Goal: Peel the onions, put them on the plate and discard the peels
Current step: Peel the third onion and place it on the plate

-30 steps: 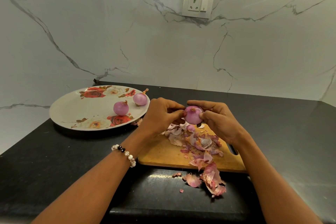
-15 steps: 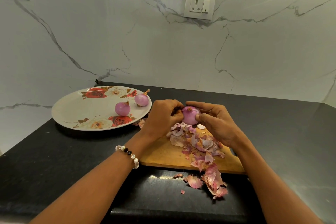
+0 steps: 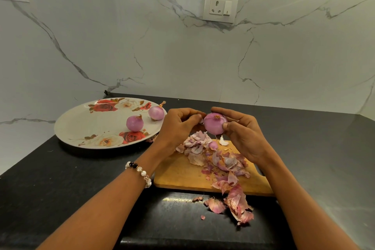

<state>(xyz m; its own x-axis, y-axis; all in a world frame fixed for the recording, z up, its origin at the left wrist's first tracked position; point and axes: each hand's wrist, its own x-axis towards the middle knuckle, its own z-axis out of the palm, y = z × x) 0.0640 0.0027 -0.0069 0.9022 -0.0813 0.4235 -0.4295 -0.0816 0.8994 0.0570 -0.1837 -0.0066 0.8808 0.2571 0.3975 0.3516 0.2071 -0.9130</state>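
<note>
A pink-purple onion [image 3: 213, 125] is held above the wooden cutting board [image 3: 182, 174]. My right hand [image 3: 243, 134] grips it from the right, thumb on its front. My left hand [image 3: 178, 126] pinches a bit of skin at the onion's left side with curled fingers. Two peeled onions [image 3: 135, 123] [image 3: 155, 112] lie on the floral plate [image 3: 81, 126] at the left. A heap of onion peels [image 3: 215, 158] covers the board, and more peels [image 3: 237, 203] spill over its front edge onto the black counter.
The black counter [image 3: 60, 189] runs to a marble wall with a socket [image 3: 221, 7] behind. A small onion piece [image 3: 213, 145] and a white scrap [image 3: 223, 141] lie on the board under my hands. The counter's front edge is near the bottom.
The onion has been turned slightly in my hands, and its top stub now faces the camera. My left fingers have shifted to its left side. The plate and peels are unchanged.
</note>
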